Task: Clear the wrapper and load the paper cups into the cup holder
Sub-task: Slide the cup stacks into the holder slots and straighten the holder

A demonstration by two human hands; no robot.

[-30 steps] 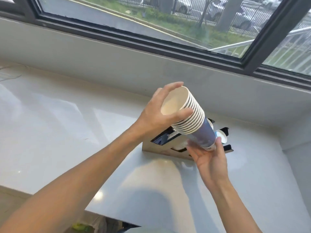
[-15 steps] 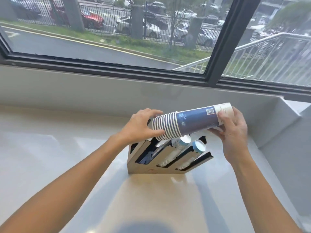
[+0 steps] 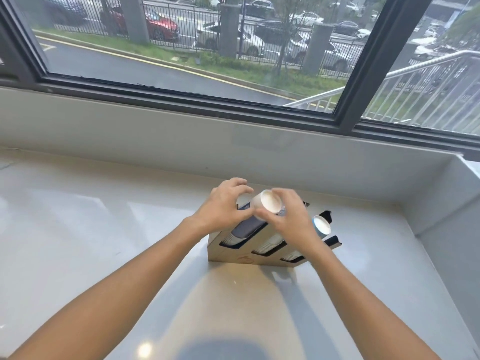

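— White-bottomed, dark blue stack of paper cups [image 3: 261, 207]: where now?

— Slanted into the leftmost slot of the cup holder [image 3: 228, 252], base end up and toward the camera, rims down in the slot. Dark sleeve showing along the slot's opening.

— And the left hand [image 3: 223, 207]?

— Curled round the stack's upper end from the left, fingers arched over the top, thumb at the near side. Gripping, not spread.

— Right hand [image 3: 291, 219]?

— Curled as well, fingertips pinching the white base from the right and above. Covering much of the middle slot.

— Anything in the other slots?

— Pale cup rims visible low in the middle and right slots. One more cup stack [image 3: 321, 226] poking up from the right slot, blue-edged base facing up, just beside the right hand, apart from it.

— Holder itself?

— Tan cardboard-coloured front, black slot edges, standing on the glossy white table [image 3: 104, 229], near the back corner below the window [image 3: 181, 48]. Touching the wall or not: cannot tell.

— Wrapper?

— Cannot tell from this view.
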